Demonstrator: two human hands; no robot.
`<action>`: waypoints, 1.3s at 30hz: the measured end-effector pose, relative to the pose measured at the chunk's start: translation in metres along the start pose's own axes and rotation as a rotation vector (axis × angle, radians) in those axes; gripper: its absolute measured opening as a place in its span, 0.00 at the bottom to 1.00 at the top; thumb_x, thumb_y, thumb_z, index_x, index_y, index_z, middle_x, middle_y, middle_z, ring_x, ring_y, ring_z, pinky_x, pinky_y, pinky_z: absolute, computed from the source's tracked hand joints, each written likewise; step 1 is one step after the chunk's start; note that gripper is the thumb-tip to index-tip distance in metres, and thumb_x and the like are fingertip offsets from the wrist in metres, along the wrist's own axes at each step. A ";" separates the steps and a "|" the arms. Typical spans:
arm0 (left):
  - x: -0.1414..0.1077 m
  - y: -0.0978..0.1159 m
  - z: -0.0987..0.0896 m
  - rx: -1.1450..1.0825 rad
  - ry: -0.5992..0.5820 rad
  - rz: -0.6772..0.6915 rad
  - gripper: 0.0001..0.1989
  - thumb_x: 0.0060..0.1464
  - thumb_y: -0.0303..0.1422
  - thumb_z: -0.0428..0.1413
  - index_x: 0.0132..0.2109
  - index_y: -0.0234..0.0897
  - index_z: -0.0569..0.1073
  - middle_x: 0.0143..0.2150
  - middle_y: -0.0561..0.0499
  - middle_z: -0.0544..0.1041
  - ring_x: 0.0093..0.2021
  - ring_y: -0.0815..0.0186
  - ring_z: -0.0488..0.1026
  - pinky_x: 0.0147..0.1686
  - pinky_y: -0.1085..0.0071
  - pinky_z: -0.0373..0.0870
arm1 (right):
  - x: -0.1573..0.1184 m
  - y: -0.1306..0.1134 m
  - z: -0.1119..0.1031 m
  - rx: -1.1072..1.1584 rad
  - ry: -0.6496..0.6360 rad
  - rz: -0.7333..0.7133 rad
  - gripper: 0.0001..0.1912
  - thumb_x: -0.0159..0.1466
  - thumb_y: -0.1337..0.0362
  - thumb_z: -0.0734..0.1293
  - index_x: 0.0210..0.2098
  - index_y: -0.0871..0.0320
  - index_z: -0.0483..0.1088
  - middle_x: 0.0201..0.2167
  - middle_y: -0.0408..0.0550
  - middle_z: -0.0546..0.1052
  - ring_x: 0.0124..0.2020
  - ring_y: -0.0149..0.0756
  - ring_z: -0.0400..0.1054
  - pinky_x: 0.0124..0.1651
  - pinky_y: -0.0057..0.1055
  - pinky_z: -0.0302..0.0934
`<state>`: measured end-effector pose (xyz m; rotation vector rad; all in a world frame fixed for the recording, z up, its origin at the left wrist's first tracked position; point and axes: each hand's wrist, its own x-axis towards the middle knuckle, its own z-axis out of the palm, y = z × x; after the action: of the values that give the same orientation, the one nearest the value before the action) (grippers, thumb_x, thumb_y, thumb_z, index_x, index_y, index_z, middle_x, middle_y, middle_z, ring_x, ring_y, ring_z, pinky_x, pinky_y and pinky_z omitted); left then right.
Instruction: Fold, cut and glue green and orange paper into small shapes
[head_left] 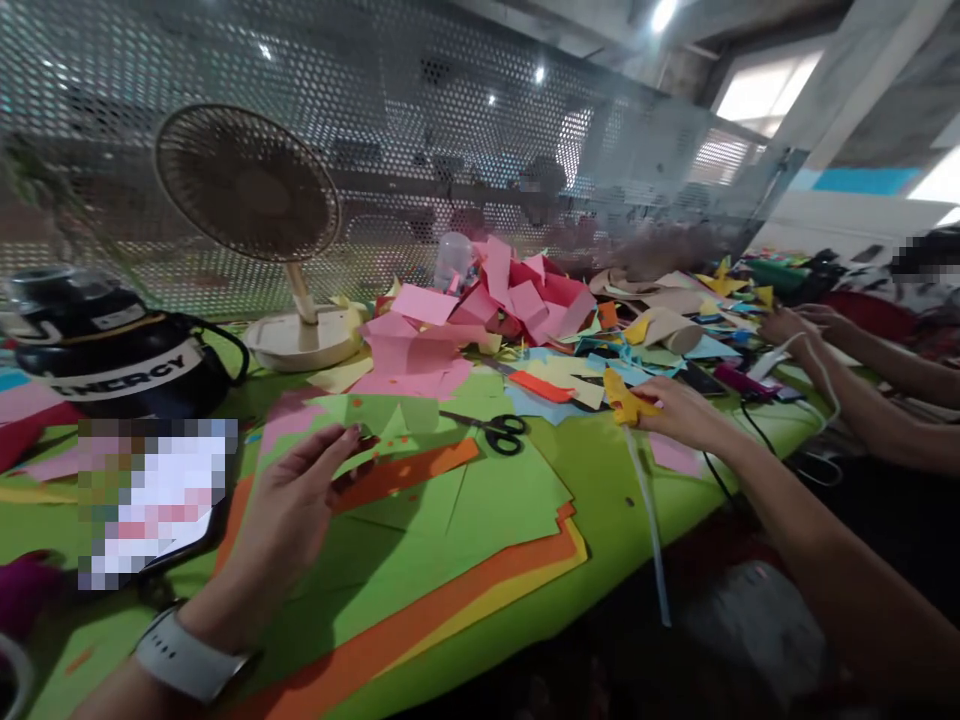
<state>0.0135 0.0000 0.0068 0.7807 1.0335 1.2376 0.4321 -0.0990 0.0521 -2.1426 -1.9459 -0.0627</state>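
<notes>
Several fingers of the right hand (pixel 679 410) close around a yellow piece (pixel 622 398) above the worktop (pixel 615 530); the left hand (pixel 296 495), half curled over green paper (pixel 495 500), hides any grip. The dangling pale strip (pixel 654 530) could snag the edge, tugging the piece, which looks bright and angular.

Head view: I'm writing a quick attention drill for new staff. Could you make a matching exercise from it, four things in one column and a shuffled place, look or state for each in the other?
Things
1. Scissors
2. Fan
3. Watch
4. Jug

Places and looks
A. Around the wrist of the left hand
B. Black, with a pale band reading "ENERGY"
C. Lying on green paper
D. Round head above a pale base, in front of a perforated screen

Right pairs: 1-C, 2-D, 3-A, 4-B
</notes>
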 end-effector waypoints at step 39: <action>0.010 0.007 -0.008 -0.165 -0.041 0.132 0.05 0.46 0.29 0.65 0.31 0.37 0.75 0.32 0.54 0.77 0.37 0.67 0.76 0.39 0.70 0.71 | 0.000 -0.218 0.080 0.158 -0.335 -0.625 0.40 0.64 0.36 0.55 0.63 0.58 0.63 0.71 0.59 0.49 0.71 0.56 0.39 0.69 0.58 0.37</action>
<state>0.0039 0.0104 0.0079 0.7525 0.8455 1.3954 0.2067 -0.0649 0.0073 -1.4466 -2.6390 0.3468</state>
